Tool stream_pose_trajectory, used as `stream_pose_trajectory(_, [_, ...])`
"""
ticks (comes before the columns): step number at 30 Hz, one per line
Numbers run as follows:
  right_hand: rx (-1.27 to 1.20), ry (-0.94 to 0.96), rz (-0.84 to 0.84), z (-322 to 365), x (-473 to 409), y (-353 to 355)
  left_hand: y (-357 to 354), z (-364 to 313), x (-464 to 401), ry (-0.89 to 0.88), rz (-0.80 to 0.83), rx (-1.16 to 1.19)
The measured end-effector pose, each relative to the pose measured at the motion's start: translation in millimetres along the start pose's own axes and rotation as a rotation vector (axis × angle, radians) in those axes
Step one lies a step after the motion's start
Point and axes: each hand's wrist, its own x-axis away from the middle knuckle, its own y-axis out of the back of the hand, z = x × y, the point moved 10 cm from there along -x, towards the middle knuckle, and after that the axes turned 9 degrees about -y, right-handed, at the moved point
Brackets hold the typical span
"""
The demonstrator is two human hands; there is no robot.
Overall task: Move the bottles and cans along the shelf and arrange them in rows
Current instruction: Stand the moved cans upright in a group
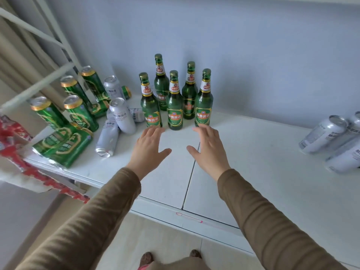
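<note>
Several green beer bottles [175, 106] stand upright in a cluster at the back of the white shelf [243, 152], near the wall. My left hand [149, 147] hovers open, fingers spread, just in front of the front left bottle [151, 108]. My right hand [207, 147] is open too, just below the front right bottle [204, 102]. Neither hand holds anything. Green cans [79, 112] stand and lie at the left end, with silver cans [121, 115] standing and tipped beside them.
More silver cans [323, 134] lie on their sides at the shelf's right end. A white metal frame [39, 86] crosses the upper left. Red and white packaging [21, 152] hangs off the left edge. A seam [191, 172] splits the shelf top.
</note>
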Motion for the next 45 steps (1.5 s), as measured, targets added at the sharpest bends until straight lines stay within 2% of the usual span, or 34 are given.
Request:
stream_pose_trajectory(6, [-0.019,0.023,0.001,78.4,-12.2,-41.9,40.1,74.6,20.9,0.023,-0.037,0.007])
stream_pose_trajectory(14, [-0.052,-0.060,0.035,166.9,-16.7,-116.7,78.8,192.1,53.5,0.010,-0.003,0.016])
stream_pose_trajectory(26, [-0.127,-0.196,0.174,208.0,-50.6,-212.2,83.9,324.5,69.9,0.228,0.095,0.032])
stream_pose_trajectory(30, [-0.128,-0.327,0.214,200.5,-65.8,-240.5,77.0,347.6,74.5,0.271,0.122,0.059])
stream_pose_trajectory(37, [-0.124,-0.528,0.232,200.3,-76.0,-271.5,65.2,361.2,68.7,0.247,0.195,0.105])
stream_pose_trajectory(45, [-0.128,-0.677,0.207,204.2,-76.1,-291.5,36.7,373.0,72.9,0.341,0.431,0.082])
